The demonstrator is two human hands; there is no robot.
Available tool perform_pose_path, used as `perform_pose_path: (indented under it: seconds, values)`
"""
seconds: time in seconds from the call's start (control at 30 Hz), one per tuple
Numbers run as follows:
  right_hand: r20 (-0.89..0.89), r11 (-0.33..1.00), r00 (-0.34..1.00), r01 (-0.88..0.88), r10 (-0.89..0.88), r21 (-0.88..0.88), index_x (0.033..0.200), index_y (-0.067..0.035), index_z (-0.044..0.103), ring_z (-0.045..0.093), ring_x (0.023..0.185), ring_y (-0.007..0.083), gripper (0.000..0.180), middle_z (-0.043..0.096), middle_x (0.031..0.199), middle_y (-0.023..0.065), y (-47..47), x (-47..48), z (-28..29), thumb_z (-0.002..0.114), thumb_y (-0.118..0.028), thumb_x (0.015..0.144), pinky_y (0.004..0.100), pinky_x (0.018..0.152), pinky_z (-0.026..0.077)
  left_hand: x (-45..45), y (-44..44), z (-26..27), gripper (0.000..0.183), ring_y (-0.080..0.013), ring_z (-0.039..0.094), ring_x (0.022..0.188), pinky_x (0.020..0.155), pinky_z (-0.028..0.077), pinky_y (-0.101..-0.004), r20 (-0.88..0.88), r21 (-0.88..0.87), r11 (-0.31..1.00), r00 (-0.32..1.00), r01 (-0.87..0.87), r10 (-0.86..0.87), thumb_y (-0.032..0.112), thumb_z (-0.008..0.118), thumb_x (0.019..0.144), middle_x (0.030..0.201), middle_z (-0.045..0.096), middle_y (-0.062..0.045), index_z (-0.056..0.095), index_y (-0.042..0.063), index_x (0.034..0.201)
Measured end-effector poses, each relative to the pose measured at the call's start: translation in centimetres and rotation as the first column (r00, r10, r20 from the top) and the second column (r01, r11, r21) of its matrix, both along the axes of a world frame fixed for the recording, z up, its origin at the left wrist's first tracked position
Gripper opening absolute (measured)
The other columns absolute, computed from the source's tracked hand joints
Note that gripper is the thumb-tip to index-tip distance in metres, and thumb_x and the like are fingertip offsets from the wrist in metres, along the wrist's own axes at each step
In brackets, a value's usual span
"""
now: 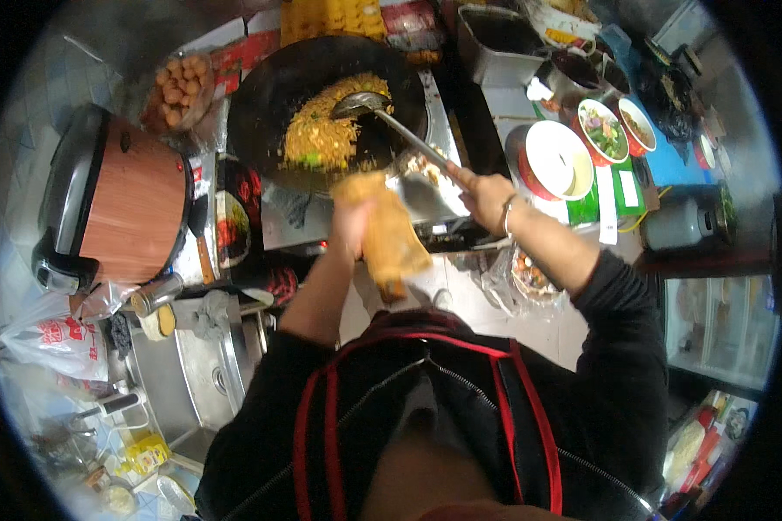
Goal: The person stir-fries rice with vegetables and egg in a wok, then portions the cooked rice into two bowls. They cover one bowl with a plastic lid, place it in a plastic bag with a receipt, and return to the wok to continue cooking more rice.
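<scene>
A large dark wok (260, 98) stands before me, with fried rice (326, 133) spread across its middle. My right hand (489, 195) grips the handle of a metal ladle (362, 103), whose bowl rests in the rice. At the wok's near rim, my left hand (352, 225) is closed on a folded yellow-brown cloth (391, 228). The wok's handle, if there is one under the cloth, is hidden. Bits of spilled food (423, 166) lie on the metal stove top (433, 202) beside the wok.
A big rice cooker (133, 202) and a bowl of eggs (182, 84) stand left. A steel sink (195, 365) lies lower left. On the right are a white paper bowl (557, 159), a bowl of cut vegetables (603, 130), a steel container (502, 45) and a gas cylinder (674, 221).
</scene>
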State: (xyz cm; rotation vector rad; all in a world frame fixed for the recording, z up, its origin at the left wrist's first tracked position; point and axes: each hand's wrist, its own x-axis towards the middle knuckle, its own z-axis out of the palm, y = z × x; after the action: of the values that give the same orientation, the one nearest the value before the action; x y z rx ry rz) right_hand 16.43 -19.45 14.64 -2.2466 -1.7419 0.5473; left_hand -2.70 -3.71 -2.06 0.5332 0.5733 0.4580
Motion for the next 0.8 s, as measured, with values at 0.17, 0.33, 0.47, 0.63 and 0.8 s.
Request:
perform_pose_path:
  seconds: [0.17,0.33,0.47,0.63,0.8]
  values:
    - [-0.173,0.986,0.985,-0.012,-0.017,-0.164,0.131,-0.014,0.033,0.060,0.058,0.0274,0.058,0.059,0.069,0.0187,-4.0,-0.3,3.3,0.054,-0.002,0.077,0.0316,0.057,0.047,-0.4,-1.7,2.6,0.033,-0.0236,0.060,0.078,0.070,0.050,-0.0361,-0.248,0.479,0.876,0.949,-0.053,0.193,0.002,0.056,0.071,0.090,0.059,-0.012,0.048,0.000,0.103]
    - [0.053,0.981,0.991,-0.114,0.123,-0.155,0.130,-0.013,0.029,0.057,0.062,0.0355,0.057,0.058,0.070,0.0217,0.0,-1.8,1.9,0.052,-0.013,0.078,0.0423,0.058,0.046,-0.2,0.8,1.7,0.036,-0.0254,0.060,0.078,0.070,0.051,-0.0377,-0.129,-0.048,0.984,0.976,0.172,-0.177,0.003,0.058,0.071,0.092,0.058,-0.015,0.046,0.000,0.105]
    - [-0.061,0.993,0.993,-0.098,0.102,0.062,0.131,-0.013,0.029,0.057,0.062,0.0372,0.061,0.057,0.067,0.0224,1.5,-1.6,-0.1,0.053,-0.007,0.075,0.0430,0.058,0.046,-0.8,-1.0,-1.4,0.045,-0.0227,0.058,0.088,0.073,0.050,-0.0353,-0.073,0.463,0.885,0.993,-0.050,0.095,0.002,0.058,0.071,0.100,0.056,-0.013,0.039,0.000,0.112]
    - [-0.085,0.968,0.989,-0.139,0.124,-0.210,0.133,-0.017,0.025,0.058,0.063,0.0372,0.059,0.058,0.069,0.0235,-1.5,-1.7,1.4,0.051,-0.014,0.080,0.0439,0.061,0.047,-0.3,0.8,-0.4,0.036,-0.0227,0.061,0.075,0.062,0.052,-0.0370,-0.245,0.317,0.948,0.967,0.007,0.075,0.001,0.058,0.070,0.089,0.058,-0.012,0.047,0.003,0.104]
    - [-0.005,0.996,0.998,-0.067,0.067,-0.051,0.132,-0.017,0.027,0.056,0.062,0.0377,0.060,0.056,0.066,0.0227,3.7,-3.6,-0.3,0.052,-0.009,0.078,0.0429,0.059,0.047,0.2,0.5,2.6,0.035,-0.0231,0.060,0.077,0.066,0.051,-0.0374,-0.031,0.002,0.998,0.998,0.056,-0.056,0.001,0.058,0.069,0.090,0.058,-0.012,0.047,-0.001,0.102]
